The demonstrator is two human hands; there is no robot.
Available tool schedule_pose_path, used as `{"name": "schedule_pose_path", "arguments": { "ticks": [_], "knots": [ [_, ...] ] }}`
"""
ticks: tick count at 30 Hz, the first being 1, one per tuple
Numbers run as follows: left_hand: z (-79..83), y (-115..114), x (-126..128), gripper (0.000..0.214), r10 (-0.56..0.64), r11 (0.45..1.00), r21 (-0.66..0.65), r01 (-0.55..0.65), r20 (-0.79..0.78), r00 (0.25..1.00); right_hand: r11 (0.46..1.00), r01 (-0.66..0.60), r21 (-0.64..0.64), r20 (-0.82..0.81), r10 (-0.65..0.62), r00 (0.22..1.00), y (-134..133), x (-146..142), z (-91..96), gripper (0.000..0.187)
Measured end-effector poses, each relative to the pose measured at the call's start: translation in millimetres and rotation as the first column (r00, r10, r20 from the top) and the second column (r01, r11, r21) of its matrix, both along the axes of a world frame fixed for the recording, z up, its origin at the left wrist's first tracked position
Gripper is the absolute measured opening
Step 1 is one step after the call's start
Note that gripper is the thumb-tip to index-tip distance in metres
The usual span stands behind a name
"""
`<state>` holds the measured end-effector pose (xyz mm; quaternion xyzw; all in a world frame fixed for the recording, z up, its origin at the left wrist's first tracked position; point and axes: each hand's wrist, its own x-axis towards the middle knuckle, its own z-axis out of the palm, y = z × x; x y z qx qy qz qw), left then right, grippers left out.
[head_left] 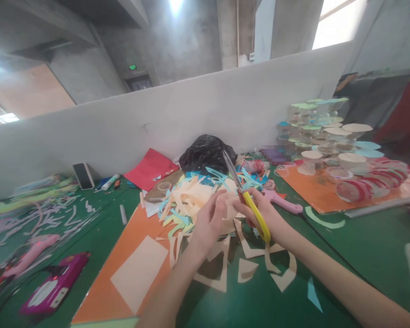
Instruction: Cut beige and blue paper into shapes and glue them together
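The left hand [209, 222] pinches a piece of peach paper [230, 222] between its thumb and curled fingers, just beside the right hand [260, 213]. The right hand closes around the yellow-handled scissors [246, 199], whose blades point up toward the back edge of the desk [328, 255]. Whether the blades are biting the paper cannot be told, since the fingers hide that spot. The hands are above a heap of peach, blue and green paper scraps [187, 205] near the middle of the desk.

Peach offcuts [248, 269] lie on the green desktop toward the near edge, with a blue paper sliver [314, 295] to their right. Left of the hands, an orange sheet [150, 237] carries a peach paper rectangle [139, 274]. A pink-handled tool [283, 202] lies just right of the right hand.

Along the back edge are a black plastic bag [207, 155], a red paper sheet [151, 168], a phone [84, 176] and a glue stick [110, 181]. Pale paper strips [30, 218] cover the left side, near a magenta tool [54, 283]. On the right, an orange board [302, 184] holds stacked clear cups with paper discs [323, 146] and red-striped clear rings [357, 189]
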<state>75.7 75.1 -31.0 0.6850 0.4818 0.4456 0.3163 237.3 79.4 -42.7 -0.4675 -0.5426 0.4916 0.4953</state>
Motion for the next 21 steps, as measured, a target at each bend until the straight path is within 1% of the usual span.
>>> {"name": "schedule_pose_path", "arguments": {
  "ticks": [3,7,12,15,18,20,21],
  "knots": [
    [-1.3,1.9,-0.8,0.042,0.000,1.000,-0.005,0.001,0.016,1.000,1.000,0.012,0.021,-0.013,-0.011,1.000,0.3,-1.1,2.5,0.051],
    [-3.6,4.1,-2.7,0.041,-0.022,1.000,-0.018,0.023,0.049,0.999,0.999,0.031,0.008,-0.014,-0.031,0.999,1.8,-1.7,2.7,0.053],
    [-4.2,4.2,-3.4,0.040,-0.029,0.999,-0.035,0.031,0.057,0.998,0.999,0.015,0.031,-0.029,-0.014,0.999,4.6,-1.6,-1.6,0.050],
    [-3.7,3.9,-2.3,0.039,-0.032,0.999,-0.024,0.033,0.043,0.999,0.999,0.013,0.038,-0.036,-0.012,0.999,5.6,-1.7,-3.4,0.049],
    [-4.5,4.3,-2.8,0.040,0.011,0.999,0.051,-0.010,-0.004,1.000,0.999,0.045,0.014,-0.035,-0.045,0.998,5.9,-1.1,-1.6,0.049],
    [-6.2,6.0,-5.8,0.040,0.040,0.987,0.161,-0.025,-0.090,0.995,0.997,0.072,0.001,-0.025,-0.072,0.997,6.9,0.7,0.2,0.049],
    [-7.3,7.2,-8.0,0.040,0.044,0.975,0.224,-0.010,-0.150,0.988,0.996,0.090,0.004,-0.020,-0.090,0.996,7.9,2.2,1.0,0.048]
  ]
}}
